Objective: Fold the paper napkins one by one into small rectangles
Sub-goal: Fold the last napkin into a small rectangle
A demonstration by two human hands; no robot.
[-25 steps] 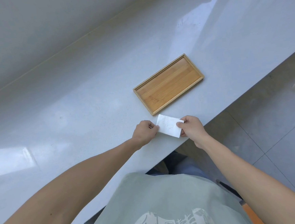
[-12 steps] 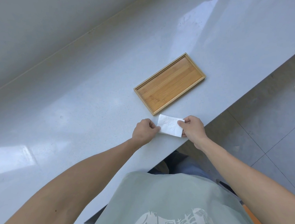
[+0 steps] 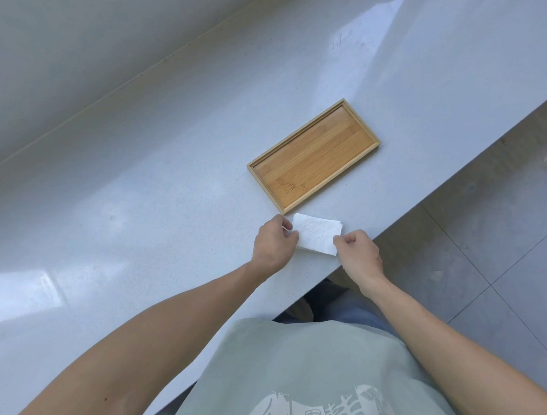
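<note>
I can't see the fingertips of my left hand (image 3: pixel 273 244); they curl over the left end of the folded napkin (image 3: pixel 317 238) and seem to pinch it. The wooden tray (image 3: pixel 314 155) (just beyond the napkin, apart from it) holds nothing. My right hand (image 3: pixel 359 255) pinches the napkin's right corner, fingers curled, near the counter (image 3: pixel 134 202) front edge.

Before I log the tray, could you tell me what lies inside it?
Nothing: the bamboo tray shows only its bare slatted floor. The folded napkin lies outside on the countertop. Its underside is hidden.
</note>
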